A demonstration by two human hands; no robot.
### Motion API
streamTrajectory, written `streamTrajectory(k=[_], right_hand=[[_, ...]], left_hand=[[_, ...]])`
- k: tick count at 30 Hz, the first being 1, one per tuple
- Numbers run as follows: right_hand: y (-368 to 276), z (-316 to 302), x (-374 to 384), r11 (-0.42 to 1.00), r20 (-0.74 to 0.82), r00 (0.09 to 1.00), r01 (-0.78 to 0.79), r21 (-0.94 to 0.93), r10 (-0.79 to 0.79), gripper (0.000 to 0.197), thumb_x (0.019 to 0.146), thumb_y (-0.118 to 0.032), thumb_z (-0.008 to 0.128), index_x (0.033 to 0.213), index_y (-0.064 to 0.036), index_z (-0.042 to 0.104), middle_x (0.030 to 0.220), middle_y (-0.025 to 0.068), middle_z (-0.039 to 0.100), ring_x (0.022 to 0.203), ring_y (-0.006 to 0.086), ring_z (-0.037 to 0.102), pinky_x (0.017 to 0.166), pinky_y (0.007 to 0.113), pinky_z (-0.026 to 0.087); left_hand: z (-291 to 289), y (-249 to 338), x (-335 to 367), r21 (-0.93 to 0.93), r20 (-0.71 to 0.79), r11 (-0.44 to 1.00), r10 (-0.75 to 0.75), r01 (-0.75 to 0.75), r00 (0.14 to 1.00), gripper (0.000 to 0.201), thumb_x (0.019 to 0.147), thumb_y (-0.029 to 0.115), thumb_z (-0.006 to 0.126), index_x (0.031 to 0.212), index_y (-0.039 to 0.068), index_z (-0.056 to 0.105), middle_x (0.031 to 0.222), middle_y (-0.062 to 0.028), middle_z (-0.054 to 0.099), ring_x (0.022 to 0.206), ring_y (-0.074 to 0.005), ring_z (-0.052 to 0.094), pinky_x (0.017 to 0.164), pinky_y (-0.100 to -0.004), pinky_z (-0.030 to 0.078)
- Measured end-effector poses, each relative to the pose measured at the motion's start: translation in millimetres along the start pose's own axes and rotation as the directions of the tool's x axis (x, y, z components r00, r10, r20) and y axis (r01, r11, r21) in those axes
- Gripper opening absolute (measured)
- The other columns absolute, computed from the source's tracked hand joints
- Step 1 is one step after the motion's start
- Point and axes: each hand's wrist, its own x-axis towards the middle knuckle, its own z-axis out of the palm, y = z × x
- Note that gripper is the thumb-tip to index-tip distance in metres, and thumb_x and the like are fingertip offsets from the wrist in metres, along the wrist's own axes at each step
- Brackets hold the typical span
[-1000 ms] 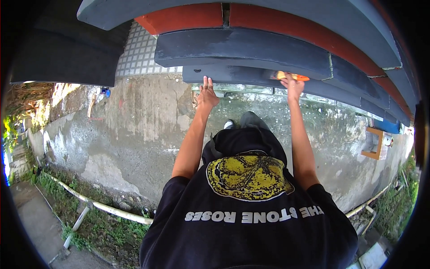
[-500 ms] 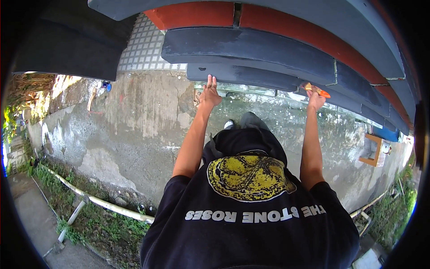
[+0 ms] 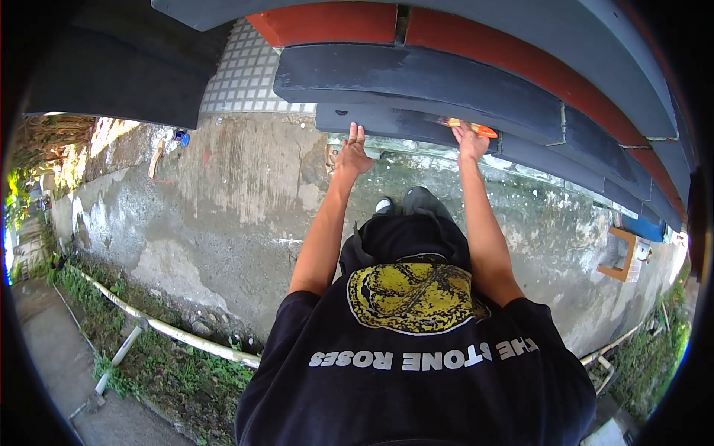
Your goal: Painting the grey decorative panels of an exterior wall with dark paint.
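A paintbrush with an orange handle [image 3: 483,131] is in my right hand [image 3: 470,144], whose fingers are closed round it. Its bristle end points left and rests against the face of the lowest grey slab [image 3: 364,120]; the bristles are partly hidden by the fingers. Darker, wet-looking grey spreads over the slab's face to the left of the brush. Further left, my left hand [image 3: 352,157] is open, fingers stretched, with the fingertips at the slab's lower edge and nothing held. A small dark mark shows near the slab's left end.
Above are more grey slabs [image 3: 335,68] and red bands [image 3: 327,24]. Stained concrete ground [image 3: 245,193] lies below, with a pale pipe [image 3: 171,333] and plants behind. A brown frame-shaped object [image 3: 619,256] stands at right; a dark panel [image 3: 119,82] at upper left, beside tiled floor [image 3: 249,70].
My right hand has swept the paintbrush left along the slab, closer to my left hand. My left hand has stayed at the slab's lower edge.
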Motion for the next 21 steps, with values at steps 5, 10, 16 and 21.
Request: streamTrajectory(k=[5,10,16,21], right_hand=[[-29,-77,38,0.975,-0.36,0.916,0.215,0.063,-0.179,0.017,0.077,0.004,0.068,0.093,0.0077,0.062,0.091,0.0182,0.066,0.074,0.0252,0.068,0.069,0.034,0.061],[-51,-92,31,0.968,-0.446,0.871,0.247,0.036,-0.206,0.013,0.078,0.004,0.067,0.09,0.0068,0.062,0.093,0.0189,0.066,0.076,0.0262,0.068,0.068,0.033,0.061],[-36,-62,4,1.0,-0.077,0.997,0.004,0.002,-0.004,0.011,0.08,0.001,0.066,0.09,0.0047,0.063,0.094,0.0183,0.066,0.075,0.0249,0.069,0.066,0.033,0.061],[-56,-138,45,0.978,-0.233,0.953,0.167,-0.123,-0.192,0.016,0.08,-0.003,0.069,0.093,0.0037,0.064,0.093,0.0166,0.066,0.076,0.0244,0.068,0.068,0.034,0.061]], left_hand=[[2,-2,2,0.023,-0.008,1.0,0.005,-0.005,1.0,0.096,0.075,0.025,0.062,0.151,0.015,0.005,0.158,-0.0041,0.002,0.135,-0.0392,0.032,0.105,-0.0391,0.041],[11,-8,4,0.005,-0.037,1.0,0.026,-0.026,0.999,0.097,0.075,0.028,0.064,0.151,0.015,0.005,0.158,-0.0039,0.002,0.135,-0.0401,0.032,0.105,-0.0395,0.04],[2,-1,-1,-0.006,-0.007,1.0,0.022,-0.022,1.0,0.095,0.074,0.025,0.062,0.151,0.016,0.007,0.158,-0.0045,0.004,0.135,-0.0409,0.031,0.107,-0.0389,0.038],[5,-4,3,-0.005,-0.022,0.998,0.055,-0.055,0.998,0.094,0.074,0.023,0.061,0.151,0.014,0.008,0.158,-0.0063,0.004,0.135,-0.0421,0.031,0.108,-0.0386,0.037]])
